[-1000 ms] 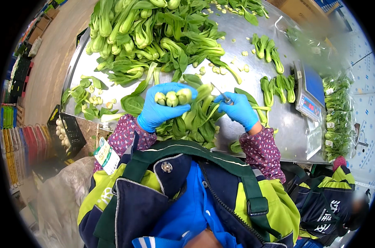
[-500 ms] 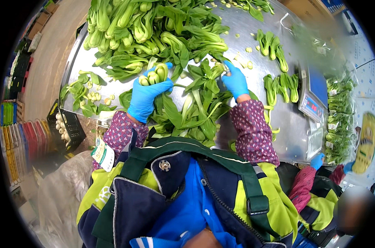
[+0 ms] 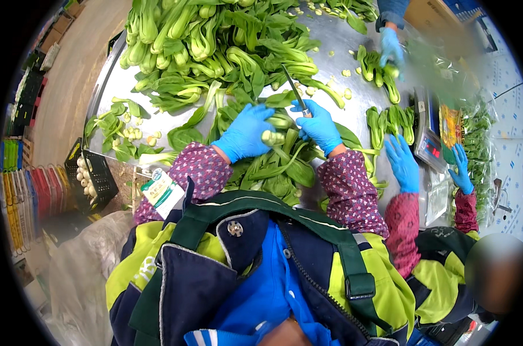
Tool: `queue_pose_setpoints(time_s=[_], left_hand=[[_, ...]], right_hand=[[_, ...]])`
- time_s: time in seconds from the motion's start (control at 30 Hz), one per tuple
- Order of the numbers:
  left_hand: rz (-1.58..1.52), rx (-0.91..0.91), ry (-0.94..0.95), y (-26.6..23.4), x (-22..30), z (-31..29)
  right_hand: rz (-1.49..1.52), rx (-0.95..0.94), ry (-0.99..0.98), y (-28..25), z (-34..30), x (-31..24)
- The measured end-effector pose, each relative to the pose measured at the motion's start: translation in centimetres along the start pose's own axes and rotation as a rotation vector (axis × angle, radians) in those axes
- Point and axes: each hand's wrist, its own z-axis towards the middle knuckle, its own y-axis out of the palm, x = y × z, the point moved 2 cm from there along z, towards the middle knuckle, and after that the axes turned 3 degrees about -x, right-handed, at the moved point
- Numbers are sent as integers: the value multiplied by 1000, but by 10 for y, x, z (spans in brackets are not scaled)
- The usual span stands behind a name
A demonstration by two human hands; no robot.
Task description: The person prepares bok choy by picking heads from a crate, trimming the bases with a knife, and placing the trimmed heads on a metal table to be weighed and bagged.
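My left hand [image 3: 245, 134], in a blue glove, is closed around bok choy [image 3: 273, 138], whose pale cut ends poke out toward the right. Much of what it grips is hidden by the fingers. Beside it my right hand [image 3: 320, 127], also gloved, grips a small knife [image 3: 292, 86] with its blade pointing up and away to the left. Loose bok choy leaves [image 3: 281, 167] lie on the metal table under and in front of both hands. A large heap of bok choy [image 3: 198, 43] fills the far left.
Trimmed bok choy [image 3: 378, 126] lies in small groups right of my hands, near a weighing scale [image 3: 429, 138]. Co-workers' gloved hands [image 3: 403, 164] reach in at the right and far right. Cut scraps [image 3: 131, 134] dot the table [image 3: 353, 86]. A black crate [image 3: 103, 176] stands lower left.
My left hand has moved right, close to my right hand, and turned over with the bok choy. The knife now shows clearly. Co-workers' hands have come in at the right and far right.
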Motion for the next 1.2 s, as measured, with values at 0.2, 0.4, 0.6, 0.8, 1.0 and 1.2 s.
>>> queue_pose_setpoints(time_s=[0.2,0.4,0.6,0.8,1.0,1.2], left_hand=[[163,-80,-56,5,1,5],[187,1,74,-14,17,5],[-687,113,138,-44,38,-20],[-715,202,-52,-59,56,-41],[-715,312,49,-59,66,-46],[-469,351,212,-69,67,-54]], right_hand=[[-48,35,121,2,-8,28],[-163,77,-65,12,-18,15],[-315,228,-373,11,-55,-39],[-901,200,-635,33,-93,-59],[-901,190,-609,43,-95,-61],[-992,62,-181,-3,-56,13]])
